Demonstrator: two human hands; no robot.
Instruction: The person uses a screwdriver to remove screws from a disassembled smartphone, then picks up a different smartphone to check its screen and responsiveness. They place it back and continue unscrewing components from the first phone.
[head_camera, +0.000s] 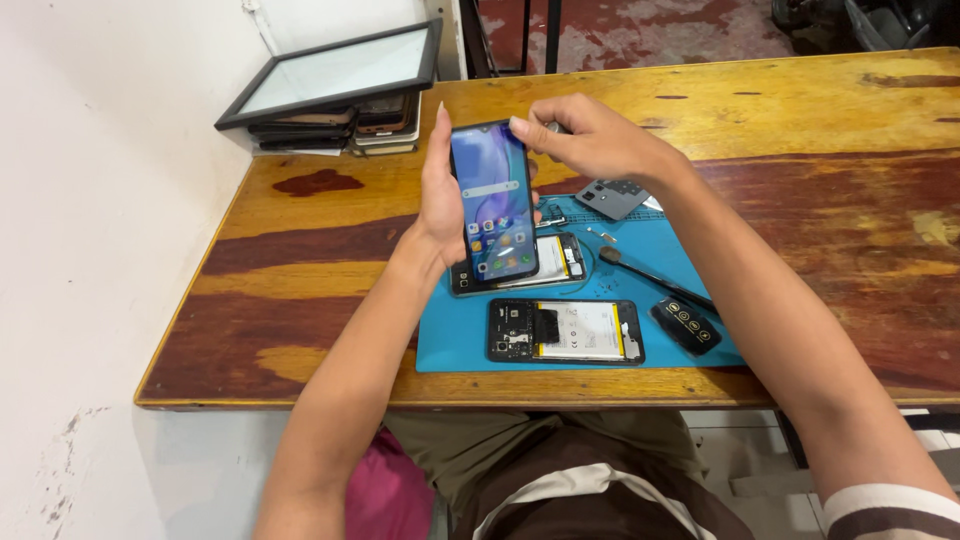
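nearest the camera: lap in olive-brown trousers (520, 455) with a striped shirt hem, a bit of pink cloth (385, 495) at the left, two bare forearms reaching away over the near edge of the worn red-and-yellow wooden table (800, 110).

held upright above the table, slightly left of centre: a slim dark-framed smartphone with a lit screen of coloured icons (492, 203). left hand (440, 200) wrapped around its left edge and back, thumb along the side, fingers mostly hidden behind; grip closed on the phone. right hand (590, 140) arched over the top right corner, fingertips pinching that corner; whether anything else is held in that hand cannot be told.

beneath the phone, a flat teal rubber work mat (450, 340) lying on the table. on the mat, near edge: an opened black phone body with a white-and-yellow battery exposed (566, 331). just behind it, partly hidden by the held phone: a second opened phone with a white battery (545, 262). right of those: a thin black-handled tool (655, 275) lying diagonally, and a small black oblong gadget with round buttons (686, 326) at the mat's near right. far side of the mat: a grey back cover with a camera cut-out (612, 197).

far left corner of the table: a stack of dark phones and panels topped by a black-framed glass screen (335, 75), against the white wall (90, 250).
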